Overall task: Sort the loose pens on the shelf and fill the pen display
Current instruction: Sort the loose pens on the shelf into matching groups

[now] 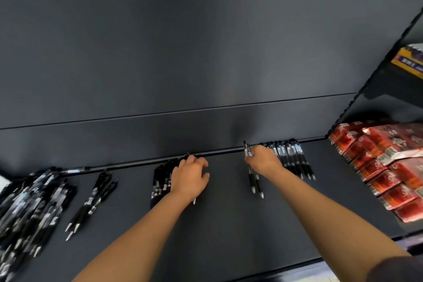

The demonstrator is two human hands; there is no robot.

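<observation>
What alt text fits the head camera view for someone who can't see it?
A person's right hand grips two black pens beside a neat row of pens on a dark shelf, while the left hand rests on another bunch. A loose pile lies far left.

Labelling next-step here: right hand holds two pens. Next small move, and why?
Probably the right hand lays its two pens at the left end of the neat row beside it: their tips point the same way as the row's, and the row lies right by the hand.
</observation>
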